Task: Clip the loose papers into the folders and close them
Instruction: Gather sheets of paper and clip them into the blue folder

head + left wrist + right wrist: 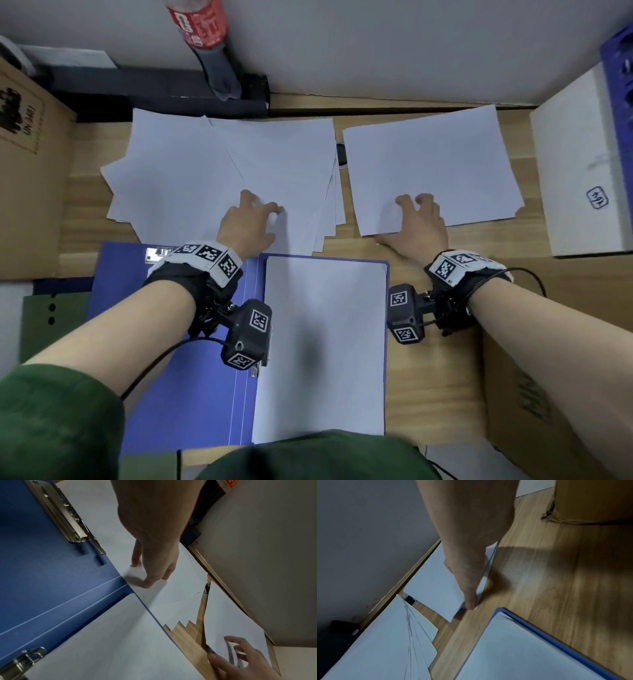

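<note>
An open blue folder lies at the near edge of the desk, with a white sheet on its right half and a metal clip on its left half. Beyond it spreads a fanned pile of loose papers. My left hand presses its fingertips down on that pile. To the right lies a separate paper stack. My right hand pinches its near edge, thumb along the edge and fingers curled on top; the edge is slightly lifted.
A cardboard box stands at the left and a white box at the right. Another cardboard box sits at the near right. A bottle stands at the back, and a green folder lies beside the blue one.
</note>
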Demonstrator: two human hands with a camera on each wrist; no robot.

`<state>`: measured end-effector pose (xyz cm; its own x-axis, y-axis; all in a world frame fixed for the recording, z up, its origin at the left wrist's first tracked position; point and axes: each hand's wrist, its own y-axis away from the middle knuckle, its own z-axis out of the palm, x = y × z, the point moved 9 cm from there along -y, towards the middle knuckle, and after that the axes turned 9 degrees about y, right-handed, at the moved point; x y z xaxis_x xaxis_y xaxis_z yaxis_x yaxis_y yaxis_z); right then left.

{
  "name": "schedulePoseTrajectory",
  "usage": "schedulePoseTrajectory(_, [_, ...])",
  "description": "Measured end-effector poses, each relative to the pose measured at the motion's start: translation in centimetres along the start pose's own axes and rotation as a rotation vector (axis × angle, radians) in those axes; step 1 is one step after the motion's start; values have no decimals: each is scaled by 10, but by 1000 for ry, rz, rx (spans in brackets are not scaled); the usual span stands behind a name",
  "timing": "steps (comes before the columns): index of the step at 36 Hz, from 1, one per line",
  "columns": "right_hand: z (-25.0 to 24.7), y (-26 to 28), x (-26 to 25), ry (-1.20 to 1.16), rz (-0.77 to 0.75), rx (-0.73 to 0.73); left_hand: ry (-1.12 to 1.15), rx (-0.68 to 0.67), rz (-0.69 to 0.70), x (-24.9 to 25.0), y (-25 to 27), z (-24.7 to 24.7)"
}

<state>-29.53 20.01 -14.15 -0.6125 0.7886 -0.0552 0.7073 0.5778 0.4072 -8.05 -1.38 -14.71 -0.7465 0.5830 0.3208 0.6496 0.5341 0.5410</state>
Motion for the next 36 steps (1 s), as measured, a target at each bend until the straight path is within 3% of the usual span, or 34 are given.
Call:
schedulePoseTrajectory(10, [-20, 3, -26, 36, -91, 133, 30, -2, -34, 0, 3, -3])
schedulePoseTrajectory(14, [-21, -2, -33, 12, -135, 107, 24, -15, -42, 1, 3, -3])
schedulePoseTrajectory(19, [-19, 2, -36, -203, -155, 2, 67, -22, -72, 3, 6, -7])
schedulePoseTrajectory(24, [-33, 17, -36, -621, -70, -71, 163, 3, -112, 6, 7, -8])
schedulePoseTrajectory(28, [-47, 26, -39, -809, -62, -58, 420, 1, -127, 24, 11, -7])
schedulePoseTrajectory(30, [-59, 31, -36, -874, -45, 4, 700, -39, -83, 49, 16, -10])
schedulePoseTrajectory(33, [-74, 38, -30, -956, -36, 118, 1250, -244, -116, 83, 27, -4])
schedulePoseTrajectory(36, [-81, 48, -43, -965, -109, 48, 1585, -323, -124, 100, 31, -10])
